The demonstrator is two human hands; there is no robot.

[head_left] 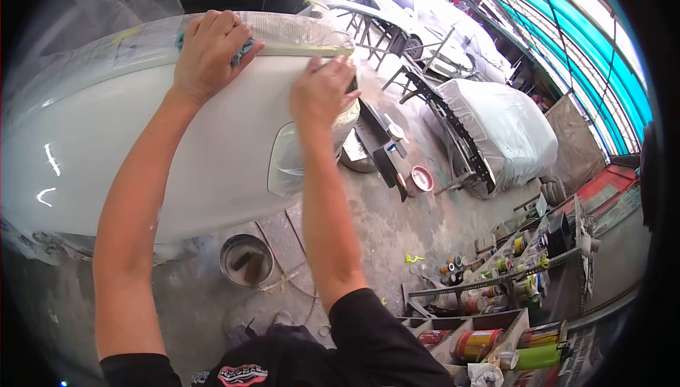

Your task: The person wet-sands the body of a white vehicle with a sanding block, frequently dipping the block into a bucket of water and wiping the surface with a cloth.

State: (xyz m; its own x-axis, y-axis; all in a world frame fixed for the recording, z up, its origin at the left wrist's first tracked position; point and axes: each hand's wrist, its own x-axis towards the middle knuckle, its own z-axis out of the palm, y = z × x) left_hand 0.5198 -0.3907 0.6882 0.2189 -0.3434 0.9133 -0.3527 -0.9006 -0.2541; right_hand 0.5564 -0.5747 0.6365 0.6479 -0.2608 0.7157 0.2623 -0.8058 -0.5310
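The left hand (214, 53) clamps a blue cloth (242, 52) on the white panel's (230, 139) left-to-right far edge; the right hand (320, 97), grip too blurred to tell, is nearer its right corner.

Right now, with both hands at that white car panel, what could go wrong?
The right hand, near the corner of the car panel, might rub that edge too hard. The left hand, holding a teal cloth, could snag the masking sheet beside it. The bucket on the floor nearby might get kicked during a step back.
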